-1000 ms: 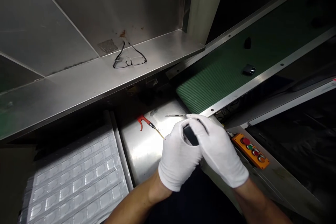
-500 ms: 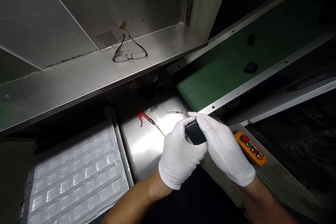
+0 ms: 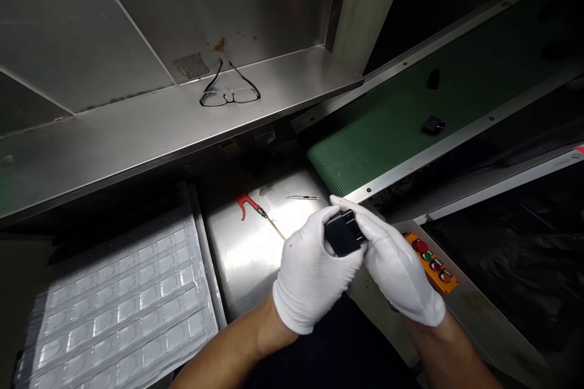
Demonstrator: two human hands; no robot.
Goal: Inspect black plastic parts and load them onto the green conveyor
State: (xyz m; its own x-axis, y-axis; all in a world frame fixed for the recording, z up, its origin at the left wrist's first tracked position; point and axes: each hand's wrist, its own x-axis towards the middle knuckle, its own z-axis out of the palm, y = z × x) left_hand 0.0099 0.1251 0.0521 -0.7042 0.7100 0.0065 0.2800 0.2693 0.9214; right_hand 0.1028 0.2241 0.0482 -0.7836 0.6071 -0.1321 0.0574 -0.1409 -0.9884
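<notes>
Between my two white-gloved hands is a small black plastic part [image 3: 343, 234], boxy, with short prong-like projections at its upper right. My left hand [image 3: 312, 267] wraps round its left and lower sides, thumb and fingers closed on it. Against the part's right edge rest the fingers of my right hand [image 3: 392, 261], partly curled; some fingertips are hidden behind it. Just beyond the hands, a thin pointed metal tool [image 3: 303, 197] lies on the metal work surface [image 3: 246, 267]. To the left of it is a red air blow gun [image 3: 246, 202] with a thin brass nozzle.
A clear tray with moulded pockets [image 3: 132, 304] stands at the lower left. Eyeglasses [image 3: 230, 96] rest on a steel ledge [image 3: 150, 134]. The green conveyor belt [image 3: 360, 152] at right carries black parts [image 3: 433, 125]. An orange push-button box [image 3: 432, 262] sits beside my right hand.
The black part has turned in my hands, so its prong-like side now shows. My right fingers have shifted slightly off its face. On the belt, the black parts appear slightly lower and left.
</notes>
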